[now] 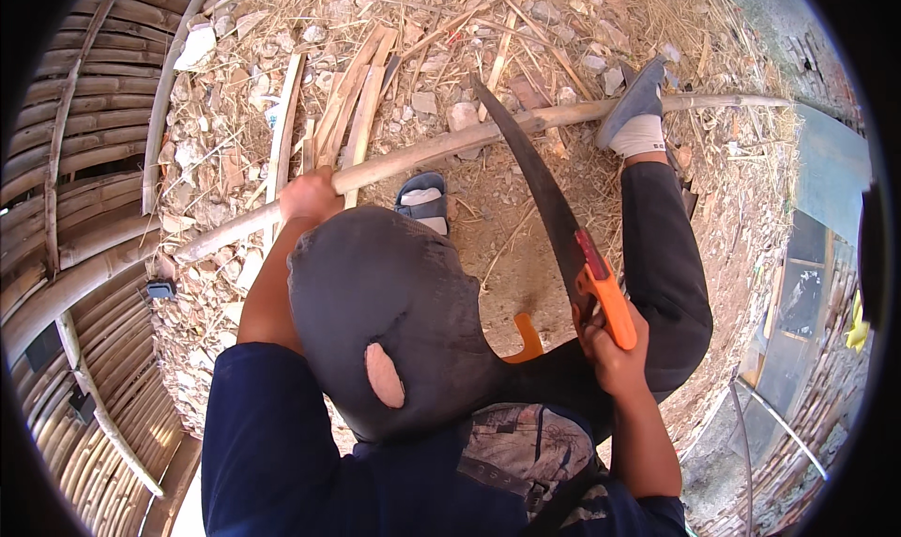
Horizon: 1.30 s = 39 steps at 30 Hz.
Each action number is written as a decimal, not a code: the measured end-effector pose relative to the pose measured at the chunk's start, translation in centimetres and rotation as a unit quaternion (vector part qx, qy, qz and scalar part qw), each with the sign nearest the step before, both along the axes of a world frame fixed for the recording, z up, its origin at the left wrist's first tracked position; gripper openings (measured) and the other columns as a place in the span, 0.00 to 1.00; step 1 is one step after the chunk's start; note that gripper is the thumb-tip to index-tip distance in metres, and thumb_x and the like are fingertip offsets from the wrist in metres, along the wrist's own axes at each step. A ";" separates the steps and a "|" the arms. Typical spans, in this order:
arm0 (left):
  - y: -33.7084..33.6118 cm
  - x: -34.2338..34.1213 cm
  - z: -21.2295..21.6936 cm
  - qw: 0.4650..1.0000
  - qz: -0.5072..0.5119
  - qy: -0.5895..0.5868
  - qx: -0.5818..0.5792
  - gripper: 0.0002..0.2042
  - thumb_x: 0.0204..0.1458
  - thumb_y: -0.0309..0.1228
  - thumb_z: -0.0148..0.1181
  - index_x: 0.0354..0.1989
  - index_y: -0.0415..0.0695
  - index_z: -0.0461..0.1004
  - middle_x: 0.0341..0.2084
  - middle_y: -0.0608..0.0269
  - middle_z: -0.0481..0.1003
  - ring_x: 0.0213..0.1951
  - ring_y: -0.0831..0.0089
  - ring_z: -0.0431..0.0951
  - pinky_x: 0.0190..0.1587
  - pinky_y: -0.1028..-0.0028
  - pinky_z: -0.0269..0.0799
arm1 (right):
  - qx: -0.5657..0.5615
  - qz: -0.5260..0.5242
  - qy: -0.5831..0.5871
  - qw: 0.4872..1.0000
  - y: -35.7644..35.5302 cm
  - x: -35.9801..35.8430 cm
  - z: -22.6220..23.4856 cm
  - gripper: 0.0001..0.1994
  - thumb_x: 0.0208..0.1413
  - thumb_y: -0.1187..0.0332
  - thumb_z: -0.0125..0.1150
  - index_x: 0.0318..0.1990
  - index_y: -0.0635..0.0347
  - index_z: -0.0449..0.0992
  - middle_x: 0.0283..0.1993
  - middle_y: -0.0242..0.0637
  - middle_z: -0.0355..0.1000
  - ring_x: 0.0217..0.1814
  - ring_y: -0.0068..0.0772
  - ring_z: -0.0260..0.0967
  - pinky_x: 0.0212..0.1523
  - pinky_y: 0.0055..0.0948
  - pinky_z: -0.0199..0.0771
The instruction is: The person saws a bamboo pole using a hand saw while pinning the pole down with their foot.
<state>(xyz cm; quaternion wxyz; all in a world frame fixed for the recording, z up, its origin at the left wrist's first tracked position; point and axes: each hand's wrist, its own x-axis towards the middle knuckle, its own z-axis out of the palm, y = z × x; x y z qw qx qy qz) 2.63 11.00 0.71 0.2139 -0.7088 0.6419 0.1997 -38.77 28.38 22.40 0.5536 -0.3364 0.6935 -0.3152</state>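
In my right hand (617, 351) is a pruning saw (542, 191) with a dark curved blade and an orange handle, its tip pointing up and away. The blade crosses a long pale wooden pole (441, 146); whether its teeth touch the wood I cannot tell. My left hand (313, 196) is wrapped round the pole toward its left end, fingers partly hidden by my bent left knee. Farther right, my right foot in a grey slipper (631, 103) presses against the pole. An orange curved piece (527, 338) shows beside my left leg, mostly hidden.
Split wooden strips (352, 100) lie on stony, straw-strewn ground beyond the pole. My other slipper (422, 199) is planted near the middle. A bamboo slat wall (84, 152) stands at the left, and blue-grey panels (826, 171) at the right. A small dark object (161, 289) lies by the bamboo.
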 end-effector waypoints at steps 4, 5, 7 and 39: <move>0.7 0.2 -0.4 0.998 -0.008 0.025 -0.062 0.12 0.53 0.39 0.63 0.44 0.49 0.79 0.41 0.56 0.83 0.46 0.59 0.85 0.50 0.59 0.81 | 0.026 -0.052 -0.050 0.997 1.1 1.0 -1.7 0.03 0.53 0.78 0.57 0.35 0.64 0.71 0.31 0.32 0.71 0.30 0.19 0.68 0.35 0.23 0.71; 0.5 0.4 -0.1 0.996 -0.018 0.035 -0.077 0.13 0.53 0.39 0.64 0.44 0.49 0.79 0.40 0.56 0.83 0.46 0.59 0.85 0.49 0.59 0.81 | 0.017 -0.036 -0.019 0.999 0.9 0.5 -2.0 0.04 0.53 0.78 0.58 0.35 0.64 0.71 0.32 0.33 0.72 0.31 0.20 0.68 0.35 0.23 0.71; 0.7 0.3 0.0 0.998 0.001 0.030 -0.046 0.13 0.52 0.38 0.64 0.45 0.48 0.79 0.42 0.56 0.83 0.47 0.57 0.85 0.49 0.59 0.80 | -0.001 -0.002 0.036 0.999 0.9 0.6 -1.9 0.04 0.53 0.78 0.58 0.35 0.64 0.71 0.32 0.34 0.72 0.32 0.19 0.68 0.36 0.23 0.72; -4.2 1.7 1.9 0.978 -0.087 0.175 0.077 0.18 0.45 0.27 0.66 0.48 0.46 0.79 0.43 0.53 0.83 0.48 0.57 0.84 0.51 0.61 0.78 | -0.055 -0.028 0.138 0.989 4.6 -1.8 8.0 0.09 0.43 0.71 0.64 0.33 0.61 0.73 0.27 0.33 0.72 0.27 0.27 0.71 0.33 0.26 0.72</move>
